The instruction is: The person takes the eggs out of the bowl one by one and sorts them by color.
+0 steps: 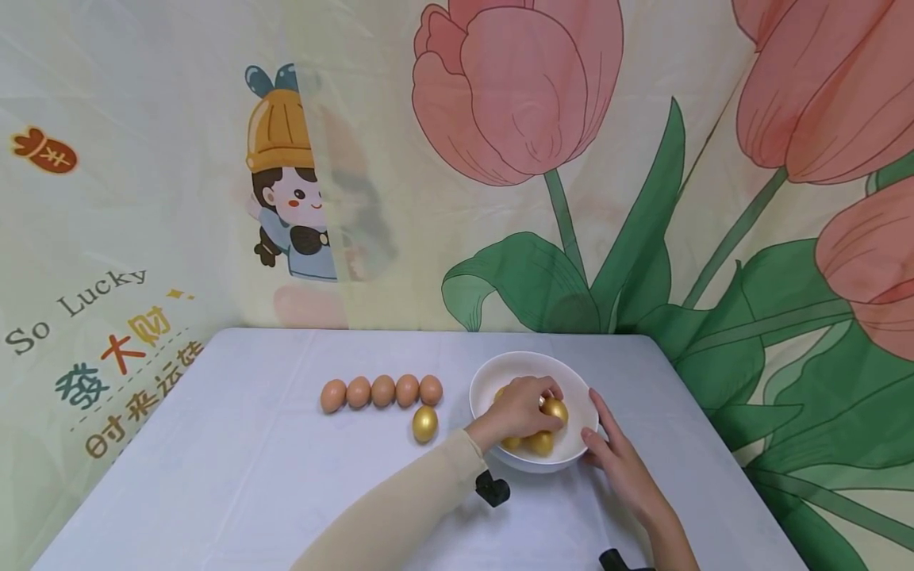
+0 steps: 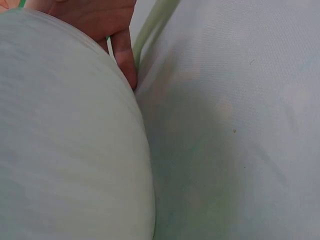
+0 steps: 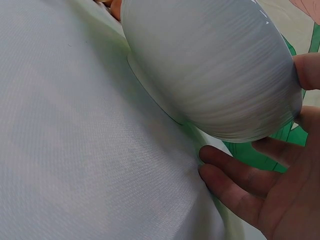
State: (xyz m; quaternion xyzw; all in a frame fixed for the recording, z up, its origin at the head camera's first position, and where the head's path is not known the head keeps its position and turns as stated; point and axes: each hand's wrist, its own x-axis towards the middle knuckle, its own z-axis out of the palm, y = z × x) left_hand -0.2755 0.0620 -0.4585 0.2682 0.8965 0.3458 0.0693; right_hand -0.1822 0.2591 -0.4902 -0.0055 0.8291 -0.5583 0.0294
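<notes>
Pink tulips (image 1: 535, 95) are filling the backdrop (image 1: 385, 103) behind my table, and white cloth (image 1: 243, 476) is covering the top. My left hand (image 1: 524, 406) is sitting down inside a white bowl (image 1: 514, 366) toward the right of the table, thumb and fingers curling round a gold egg (image 1: 555, 411), while more gold eggs (image 1: 540, 444) are lying around it. Right hand (image 1: 620, 458) is gripping the bowl's right side, thumb at the rim, other fingers going round the outside. Off to the bowl's left, five brown eggs (image 1: 383, 391) are lining up side by side, and one stray golden one (image 1: 424, 424) is resting just in front of the row's right end.
</notes>
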